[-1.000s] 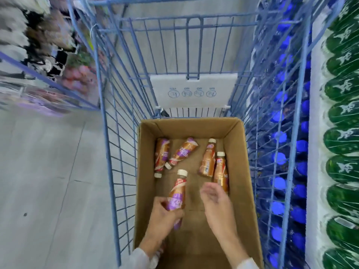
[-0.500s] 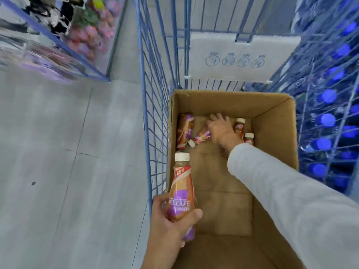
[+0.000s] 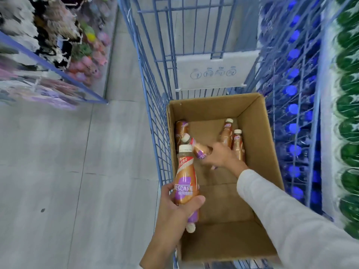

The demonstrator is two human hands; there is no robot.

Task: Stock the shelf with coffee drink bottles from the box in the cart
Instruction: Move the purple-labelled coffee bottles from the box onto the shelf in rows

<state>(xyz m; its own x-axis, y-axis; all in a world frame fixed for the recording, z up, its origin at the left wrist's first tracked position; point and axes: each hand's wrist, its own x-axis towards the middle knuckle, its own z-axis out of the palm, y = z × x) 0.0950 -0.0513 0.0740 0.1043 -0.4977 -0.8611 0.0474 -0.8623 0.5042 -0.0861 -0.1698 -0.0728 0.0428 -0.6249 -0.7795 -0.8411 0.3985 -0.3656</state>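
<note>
A brown-and-gold plastic coffee drink bottle (image 3: 186,179) with a cream screw cap, a purple patch and white "NESCAFE" lettering on its sleeve stands upright in the left hand (image 3: 174,212). The fingers and thumb wrap round its lower half, above the near left corner of the box. Below the thumb, the purple end and cream cap of a second bottle (image 3: 191,224) stick out downward from the same grip.

Farther in, and apart from the left, the right hand (image 3: 220,157) reaches from a pale grey sleeve (image 3: 281,210). It closes round a matching lying bottle (image 3: 200,150) whose cap points far-left. Three more of the same lie on the box bottom. One lone bottle (image 3: 179,129) is against the far left wall. A pair of bottles (image 3: 226,133) lies side by side just right of the right hand, caps pointing far.

The open brown cardboard box (image 3: 258,152) sits inside a blue wire cart (image 3: 153,113), and a white placard (image 3: 213,72) hangs on the cart's far wall. Beyond the wire on the right stand rows of blue-capped bottles (image 3: 292,109), then green bottles (image 3: 347,113). To the left lie a grey tiled floor (image 3: 58,171) and a blurred display of colourful goods (image 3: 77,45).
</note>
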